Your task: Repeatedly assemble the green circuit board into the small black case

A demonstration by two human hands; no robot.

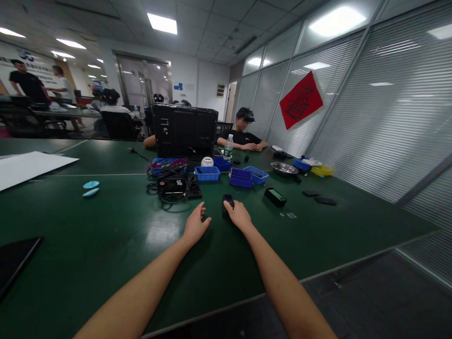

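Note:
My right hand (239, 215) is closed around a small black handheld device (228, 199) with a dark screen at its top end; its exact kind is unclear. The thumb lies on its face, and part of the body is hidden by the hand. To the left, my left hand (197, 222) rests close to the tabletop with thumb and fingers apart, holding nothing. Right of the device lies a black box-shaped item (275, 196) with a green top. Near it are a small ring (282, 214) and a thin clear piece (291, 215).
Beyond my hands stand blue bins (207, 174), a soldering-station-like black unit (172, 187) with cables, a baseball (207, 161), a bottle (229, 147) and a large black panel (186, 131). A metal bowl (284, 168) stands right. Across the green table (109, 225) sits a person (245, 135).

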